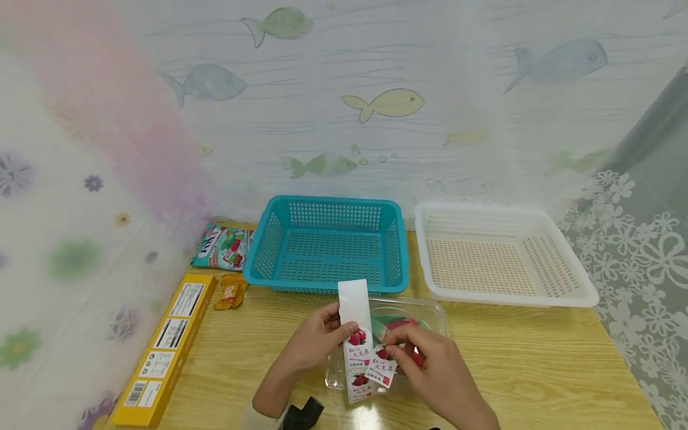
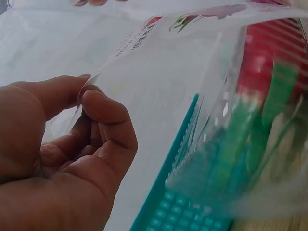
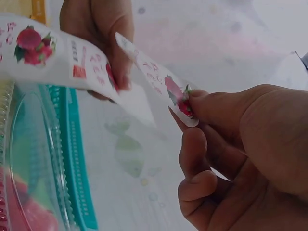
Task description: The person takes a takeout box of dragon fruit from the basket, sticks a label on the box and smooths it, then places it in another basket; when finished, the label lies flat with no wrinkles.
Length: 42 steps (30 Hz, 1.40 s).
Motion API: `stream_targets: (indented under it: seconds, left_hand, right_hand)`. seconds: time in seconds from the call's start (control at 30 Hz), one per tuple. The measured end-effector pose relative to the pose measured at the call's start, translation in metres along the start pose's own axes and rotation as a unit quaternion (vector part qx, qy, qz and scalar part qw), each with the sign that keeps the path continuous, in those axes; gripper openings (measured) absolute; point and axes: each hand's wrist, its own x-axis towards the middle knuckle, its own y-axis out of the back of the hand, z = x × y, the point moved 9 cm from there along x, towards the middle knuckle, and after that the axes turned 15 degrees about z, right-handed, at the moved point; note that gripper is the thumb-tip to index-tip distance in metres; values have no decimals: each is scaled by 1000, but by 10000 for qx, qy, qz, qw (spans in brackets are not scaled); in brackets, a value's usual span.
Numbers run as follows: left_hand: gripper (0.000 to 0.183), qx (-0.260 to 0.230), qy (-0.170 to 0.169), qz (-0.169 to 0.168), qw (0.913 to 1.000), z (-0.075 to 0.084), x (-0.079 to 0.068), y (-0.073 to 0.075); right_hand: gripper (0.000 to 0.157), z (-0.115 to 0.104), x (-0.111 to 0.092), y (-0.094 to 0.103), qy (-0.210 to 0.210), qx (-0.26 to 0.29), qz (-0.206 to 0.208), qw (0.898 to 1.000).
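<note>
My left hand pinches a white strip of stickers by its left edge, thumb on the front. The strip carries printed red dragon fruit pictures and Chinese characters. Between thumb and forefinger, my right hand pinches a single sticker of the same print by its upper end; in the right wrist view this sticker stands at an angle apart from the strip's face. Beneath both hands sits a clear plastic clamshell box with red and green dragon fruit inside, partly hidden by the strip and hands.
Behind the box stands a teal basket, with a white basket to its right. A snack bag, a small orange packet and a long yellow box lie at left. A patterned curtain hangs behind.
</note>
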Motion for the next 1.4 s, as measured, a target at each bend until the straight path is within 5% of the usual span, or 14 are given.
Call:
stream_targets:
  seconds: [0.33, 0.67, 0.83, 0.97, 1.4]
  left_hand:
    - [56, 281, 184, 247, 9991, -18, -14, 53]
    - [58, 1158, 330, 496, 9915, -48, -14, 104]
    - [55, 1549, 446, 715, 9843, -74, -7, 115]
    - [51, 2084, 434, 1148, 9703, -87, -1, 121]
    - [47, 3128, 147, 1585, 9364, -90, 3, 115]
  right_hand:
    - [31, 5, -2, -4, 17, 111, 22, 9999]
    - [29, 10, -2, -3, -187, 157, -28, 9997]
    - [28, 13, -4, -5, -279, 147, -119, 9994]
    - [28, 14, -4, -5, -386, 171, -132, 9990]
    - [28, 15, -4, -6, -475, 213, -176, 9985]
